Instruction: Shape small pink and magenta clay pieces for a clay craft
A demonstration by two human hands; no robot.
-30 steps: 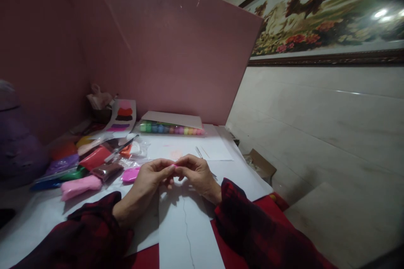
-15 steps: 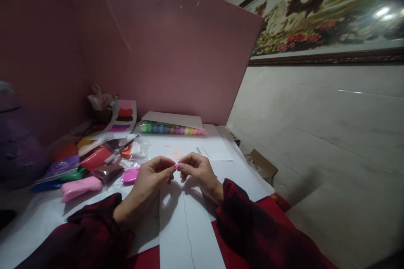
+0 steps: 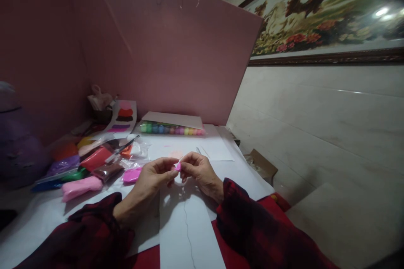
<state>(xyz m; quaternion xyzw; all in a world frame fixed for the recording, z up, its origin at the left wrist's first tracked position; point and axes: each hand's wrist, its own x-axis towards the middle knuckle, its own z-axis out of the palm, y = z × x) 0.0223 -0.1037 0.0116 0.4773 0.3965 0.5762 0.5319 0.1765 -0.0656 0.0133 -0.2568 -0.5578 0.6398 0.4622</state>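
Taking the small pink piece (image 3: 178,167) as the centre of the dial, the left hand (image 3: 150,178) is reaching in from about eight o'clock and the right hand (image 3: 203,176) from about four. Both hands are grasping the piece, pinching it between the tips of thumb and forefinger; how firmly each is pressing, I cannot tell. The piece is hovering above the far end of a white paper strip (image 3: 176,227), and a wavy dark line (image 3: 187,222) is running down that strip toward six o'clock.

Dark red checked sleeves (image 3: 252,222) are covering both forearms. Just beside the left hand, at nine o'clock, a magenta packet (image 3: 131,175) is lying on the white-covered worktop (image 3: 240,176). Beyond it in the same direction, a brown packet (image 3: 108,171) and a light pink packet (image 3: 82,188) are lying close together, with a red packet (image 3: 95,159) and a purple packet (image 3: 65,164) sitting a little higher, toward ten.

At twelve, a clear pack of coloured pieces (image 3: 172,129) is resting under a pale card (image 3: 172,118). A sheet with colour swatches (image 3: 124,115) is leaning at half past ten. Toward one o'clock, near the right hand, a silver pen-like tool (image 3: 198,150) is lying beside a thin stick (image 3: 205,151). An open carton (image 3: 263,166) is standing at three, well apart.
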